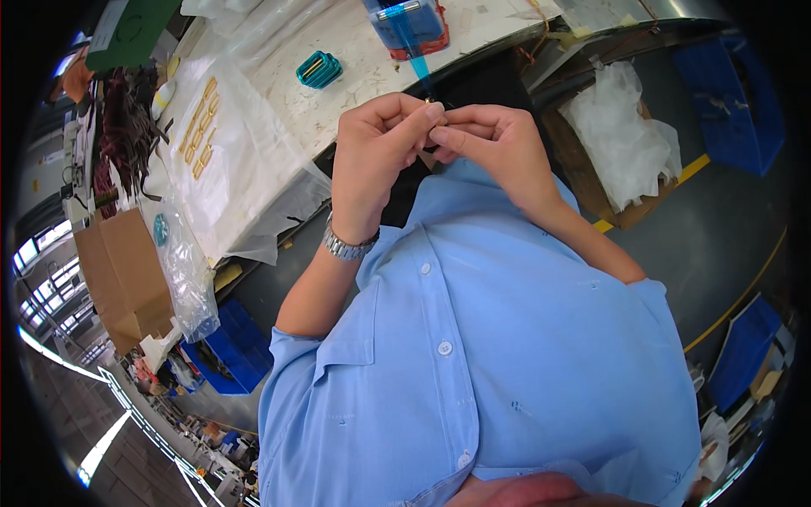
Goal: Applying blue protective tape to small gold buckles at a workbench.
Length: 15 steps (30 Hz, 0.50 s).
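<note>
My left hand (372,156) is raised at the table's near edge, thumb and forefinger pinched together, a metal watch on its wrist. Against it, fingertips almost meeting, is my right hand (505,154), its thumb and fingers also closed. A narrow teal strip (420,68) runs from the blue container down to my left fingertips. A tiny gold-coloured glint (429,101) shows at its end; the fingers hide the rest. What the right fingertips grip is hidden. Back on the table lies a folded teal bundle (319,69) with a gold line along it.
A blue container (408,29) with a red base stands at the table's (355,84) back. Several gold-coloured pieces (200,131) lie on clear plastic sheeting at left. A cardboard box (127,275) is farther left. At right, white plastic (627,135) fills a carton; blue bins (735,101) stand beyond.
</note>
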Each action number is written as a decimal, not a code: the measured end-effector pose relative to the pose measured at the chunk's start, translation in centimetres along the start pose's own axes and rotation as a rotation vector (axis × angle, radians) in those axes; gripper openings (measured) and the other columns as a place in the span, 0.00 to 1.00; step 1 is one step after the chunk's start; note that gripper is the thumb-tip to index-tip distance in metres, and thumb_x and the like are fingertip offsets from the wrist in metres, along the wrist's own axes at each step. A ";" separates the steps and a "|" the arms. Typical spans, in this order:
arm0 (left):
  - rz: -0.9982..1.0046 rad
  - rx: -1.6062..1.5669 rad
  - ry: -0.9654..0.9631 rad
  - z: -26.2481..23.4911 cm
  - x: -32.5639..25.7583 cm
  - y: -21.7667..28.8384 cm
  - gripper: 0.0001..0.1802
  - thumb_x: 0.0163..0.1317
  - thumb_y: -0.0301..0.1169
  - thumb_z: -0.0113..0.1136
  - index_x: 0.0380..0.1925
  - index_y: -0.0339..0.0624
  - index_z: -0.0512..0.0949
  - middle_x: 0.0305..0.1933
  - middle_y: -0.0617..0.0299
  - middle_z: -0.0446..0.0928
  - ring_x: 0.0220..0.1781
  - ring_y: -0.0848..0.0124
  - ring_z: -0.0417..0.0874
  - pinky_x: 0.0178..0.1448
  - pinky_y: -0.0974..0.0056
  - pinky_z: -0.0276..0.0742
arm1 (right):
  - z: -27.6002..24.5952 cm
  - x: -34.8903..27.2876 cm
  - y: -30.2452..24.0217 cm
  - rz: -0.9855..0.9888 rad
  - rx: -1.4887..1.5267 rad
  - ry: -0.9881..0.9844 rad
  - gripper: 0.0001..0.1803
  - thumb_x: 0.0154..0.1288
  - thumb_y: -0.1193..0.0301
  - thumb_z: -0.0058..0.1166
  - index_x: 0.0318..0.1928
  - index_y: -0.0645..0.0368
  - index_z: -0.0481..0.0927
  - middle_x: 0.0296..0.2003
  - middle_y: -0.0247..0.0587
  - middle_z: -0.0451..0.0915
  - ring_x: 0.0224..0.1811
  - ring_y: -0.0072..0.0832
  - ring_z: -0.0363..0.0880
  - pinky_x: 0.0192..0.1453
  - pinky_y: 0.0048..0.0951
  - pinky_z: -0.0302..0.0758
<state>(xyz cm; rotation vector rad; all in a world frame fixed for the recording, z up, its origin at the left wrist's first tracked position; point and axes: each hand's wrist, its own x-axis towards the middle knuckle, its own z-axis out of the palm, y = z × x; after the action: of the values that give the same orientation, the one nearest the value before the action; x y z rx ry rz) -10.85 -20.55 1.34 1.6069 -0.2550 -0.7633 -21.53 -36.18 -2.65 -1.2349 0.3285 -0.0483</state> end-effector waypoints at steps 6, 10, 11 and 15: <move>0.340 0.454 0.149 -0.3 0.1 -0.7 0.12 0.73 0.32 0.71 0.36 0.32 0.88 0.27 0.63 0.86 0.27 0.80 0.79 0.32 0.69 0.74 | -0.7 0.1 0.7 0.000 0.095 0.002 0.17 0.74 0.73 0.69 0.57 0.71 0.88 0.44 0.46 0.93 0.42 0.23 0.92 0.50 0.24 0.87; 0.284 0.320 0.105 -1.5 0.5 -1.3 0.10 0.75 0.30 0.69 0.44 0.33 0.90 0.33 0.65 0.87 0.31 0.81 0.79 0.35 0.72 0.74 | -1.0 -0.3 0.0 0.065 0.127 -0.020 0.17 0.75 0.72 0.68 0.57 0.72 0.88 0.45 0.47 0.93 0.44 0.26 0.92 0.53 0.27 0.88; 0.155 0.137 -0.023 -1.7 0.7 -1.7 0.11 0.76 0.29 0.68 0.48 0.32 0.90 0.35 0.66 0.86 0.32 0.82 0.78 0.36 0.74 0.72 | -1.0 -0.5 -0.1 0.083 0.138 -0.033 0.17 0.75 0.71 0.67 0.57 0.72 0.87 0.45 0.48 0.92 0.44 0.28 0.92 0.54 0.29 0.88; 0.052 -0.199 -0.160 -1.0 1.5 -4.2 0.14 0.74 0.31 0.70 0.52 0.32 0.90 0.38 0.63 0.88 0.30 0.81 0.77 0.33 0.74 0.70 | -1.2 -0.5 -0.3 0.126 0.223 -0.067 0.17 0.77 0.69 0.66 0.57 0.71 0.88 0.47 0.49 0.92 0.46 0.30 0.92 0.56 0.32 0.89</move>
<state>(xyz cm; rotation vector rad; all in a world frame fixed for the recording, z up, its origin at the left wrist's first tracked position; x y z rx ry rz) -10.17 -19.79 -3.15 1.3491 -0.3240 -0.8516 -22.30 -37.29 -2.63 -0.9909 0.3332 0.0635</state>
